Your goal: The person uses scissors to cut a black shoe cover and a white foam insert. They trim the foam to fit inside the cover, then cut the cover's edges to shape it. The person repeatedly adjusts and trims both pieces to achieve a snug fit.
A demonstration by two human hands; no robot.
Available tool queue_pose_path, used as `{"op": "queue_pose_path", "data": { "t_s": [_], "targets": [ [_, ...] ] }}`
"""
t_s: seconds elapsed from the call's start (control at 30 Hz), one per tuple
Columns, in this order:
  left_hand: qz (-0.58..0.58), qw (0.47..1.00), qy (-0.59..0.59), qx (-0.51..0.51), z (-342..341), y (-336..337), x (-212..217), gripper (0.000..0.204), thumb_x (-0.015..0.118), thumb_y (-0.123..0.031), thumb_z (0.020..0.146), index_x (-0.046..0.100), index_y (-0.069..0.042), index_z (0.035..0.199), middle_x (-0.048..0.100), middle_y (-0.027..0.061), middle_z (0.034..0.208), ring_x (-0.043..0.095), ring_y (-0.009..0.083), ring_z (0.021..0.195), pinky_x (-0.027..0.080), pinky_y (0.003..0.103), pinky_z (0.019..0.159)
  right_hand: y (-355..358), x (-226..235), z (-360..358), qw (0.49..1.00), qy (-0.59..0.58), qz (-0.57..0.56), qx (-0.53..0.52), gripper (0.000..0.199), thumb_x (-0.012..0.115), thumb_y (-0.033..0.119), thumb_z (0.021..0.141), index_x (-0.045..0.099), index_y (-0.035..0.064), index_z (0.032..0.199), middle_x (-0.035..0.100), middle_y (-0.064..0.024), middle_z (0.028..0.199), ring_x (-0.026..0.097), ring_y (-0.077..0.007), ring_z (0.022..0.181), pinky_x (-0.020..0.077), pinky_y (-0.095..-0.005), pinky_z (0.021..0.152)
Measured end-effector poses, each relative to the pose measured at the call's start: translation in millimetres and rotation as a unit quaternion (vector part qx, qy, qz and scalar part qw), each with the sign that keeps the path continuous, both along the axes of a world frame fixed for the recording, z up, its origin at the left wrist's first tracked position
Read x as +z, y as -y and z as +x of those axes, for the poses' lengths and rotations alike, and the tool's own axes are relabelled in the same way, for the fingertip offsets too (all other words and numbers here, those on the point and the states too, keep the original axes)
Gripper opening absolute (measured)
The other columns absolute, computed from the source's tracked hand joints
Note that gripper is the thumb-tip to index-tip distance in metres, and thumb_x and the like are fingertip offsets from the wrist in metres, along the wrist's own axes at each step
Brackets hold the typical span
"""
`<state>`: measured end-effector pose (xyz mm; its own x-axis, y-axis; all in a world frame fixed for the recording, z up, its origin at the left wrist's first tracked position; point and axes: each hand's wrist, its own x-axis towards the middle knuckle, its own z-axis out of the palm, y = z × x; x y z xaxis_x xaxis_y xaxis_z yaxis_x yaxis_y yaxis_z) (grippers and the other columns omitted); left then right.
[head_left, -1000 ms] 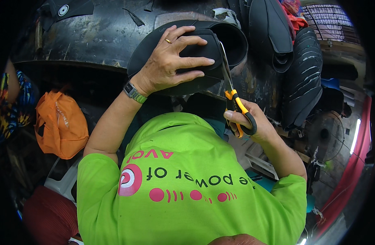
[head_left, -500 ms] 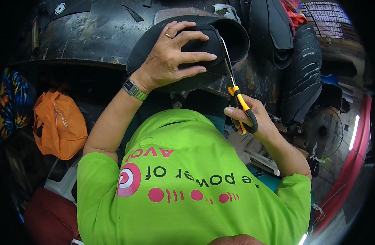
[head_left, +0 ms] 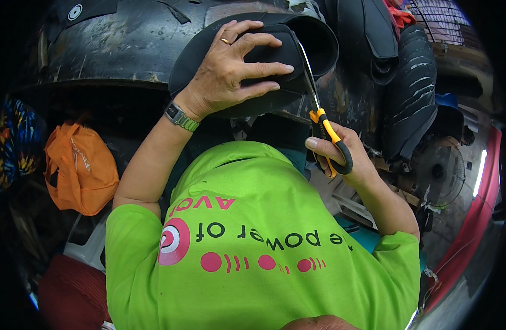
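Observation:
A rounded black piece of smooth, foam-like sheet material (head_left: 195, 63) lies on the dark worktable, its right end curled into an open tube. My left hand (head_left: 231, 69) rests on top of it with the fingers spread. In my right hand (head_left: 343, 151) is a pair of scissors (head_left: 319, 115) with yellow and black handles. The long metal blades point away from me along the piece's edge, just right of my left fingertips. How far the blades are apart is hard to make out.
More black curled pieces (head_left: 368, 36) lie to the right, beside a stack of overlapping black pieces (head_left: 409, 93). Black scraps (head_left: 176, 12) are on the worn worktable (head_left: 121, 52). An orange bag (head_left: 79, 168) hangs at the left; a fan (head_left: 439, 170) stands at the right.
The scissors and the black piece sit slightly higher in the view, with the worktable shifted a little too. My left hand keeps its place on the piece.

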<state>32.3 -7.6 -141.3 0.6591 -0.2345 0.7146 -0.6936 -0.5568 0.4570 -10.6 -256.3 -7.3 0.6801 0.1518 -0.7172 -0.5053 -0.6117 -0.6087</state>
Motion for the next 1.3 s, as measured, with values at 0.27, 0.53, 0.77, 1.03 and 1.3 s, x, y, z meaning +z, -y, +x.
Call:
{"op": "queue_pose_path", "data": {
  "t_s": [0.27,0.53,0.77,1.03,1.3],
  "targets": [
    [0.003,1.0,-0.007,0.001,0.5,-0.5,2.6,0.03,0.08,-0.036,0.078,0.076,-0.034,0.108,0.058,-0.0007,0.132,0.041,0.029,0.134,0.028,0.048,0.117,-1.0,-1.5,-3.8,1.0,0.025,-0.015,-0.007,0.043,0.084,0.039,0.078,0.058,0.0059,0.085,0.051,0.0015,0.055,0.048,-0.0066,0.042,0.039,-0.0194,0.042],
    [-0.001,1.0,-0.005,-0.009,-0.8,-1.2,3.6,0.039,0.086,-0.027,0.072,0.076,-0.031,0.11,0.059,0.0012,0.132,0.042,0.0291,0.135,0.036,0.044,0.114,10.1,-2.0,-1.0,0.998,-0.027,0.036,-0.037,0.048,0.083,0.038,0.08,0.06,0.0014,0.1,0.054,-0.0011,0.059,0.05,-0.0088,0.043,0.0397,-0.0198,0.043],
    [-0.012,1.0,-0.011,-0.017,-2.4,-1.9,5.8,0.038,0.087,-0.026,0.07,0.078,-0.03,0.106,0.06,0.002,0.131,0.041,0.0299,0.136,0.035,0.044,0.114,9.1,-2.0,3.7,0.993,-0.075,0.092,-0.012,0.062,0.078,0.043,0.082,0.057,-0.0046,0.115,0.058,-0.006,0.067,0.055,-0.0115,0.05,0.0433,-0.0219,0.047],
    [-0.024,0.999,-0.015,-0.032,-1.5,-3.9,7.0,0.038,0.087,-0.023,0.069,0.078,-0.029,0.105,0.061,0.002,0.129,0.043,0.031,0.135,0.037,0.043,0.112,-3.3,-1.6,21.6,0.998,-0.027,0.06,0.01,0.054,0.078,0.043,0.081,0.061,-0.0028,0.103,0.057,-0.0057,0.061,0.054,-0.0116,0.046,0.0416,-0.0215,0.043],
    [-0.016,1.0,-0.012,-0.019,-0.8,-3.5,5.6,0.038,0.087,-0.025,0.069,0.078,-0.029,0.106,0.062,0.002,0.129,0.043,0.0306,0.134,0.038,0.043,0.112,-6.9,-0.4,23.3,1.0,-0.016,0.016,0.02,0.047,0.081,0.042,0.08,0.061,0.001,0.091,0.053,-0.0026,0.057,0.051,-0.0106,0.043,0.0404,-0.0224,0.042]
  ]
}}
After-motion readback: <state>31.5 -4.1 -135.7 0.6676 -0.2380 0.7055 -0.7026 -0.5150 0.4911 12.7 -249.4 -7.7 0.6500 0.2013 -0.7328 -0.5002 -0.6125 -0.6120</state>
